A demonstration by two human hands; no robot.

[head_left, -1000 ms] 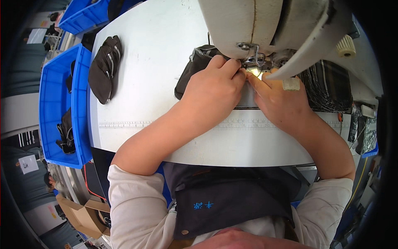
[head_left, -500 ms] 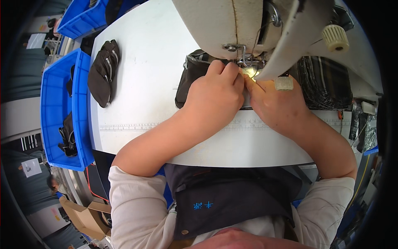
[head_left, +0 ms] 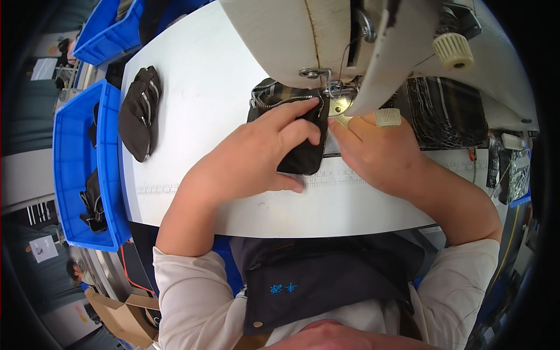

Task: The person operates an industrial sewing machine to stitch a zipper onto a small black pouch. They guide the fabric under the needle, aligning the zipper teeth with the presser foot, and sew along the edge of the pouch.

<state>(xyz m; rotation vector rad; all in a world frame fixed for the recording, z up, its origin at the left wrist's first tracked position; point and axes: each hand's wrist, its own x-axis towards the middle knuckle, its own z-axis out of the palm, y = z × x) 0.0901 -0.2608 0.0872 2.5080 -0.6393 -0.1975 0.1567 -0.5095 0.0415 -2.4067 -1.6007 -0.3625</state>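
Note:
A dark brown zippered pouch lies on the white sewing table beside the sewing machine's presser foot and needle plate. Its zipper curves along the far side. My left hand is spread over the pouch, index finger by the zipper and thumb off its near edge; it grips nothing. Close by the needle plate, my right hand has thumb and forefinger drawn together at the pouch's right side. What they pinch, if anything, is hidden.
Another dark zippered pouch rests on the table's left part. A blue bin with dark pieces stands beyond the left edge. Stacked dark pieces with loose threads lie right of the machine head. A printed ruler strip crosses the table.
My left hand has pulled back leftward from the needle and its fingers have spread, uncovering more of the pouch. My right hand stays near the needle. The view has shifted slightly.

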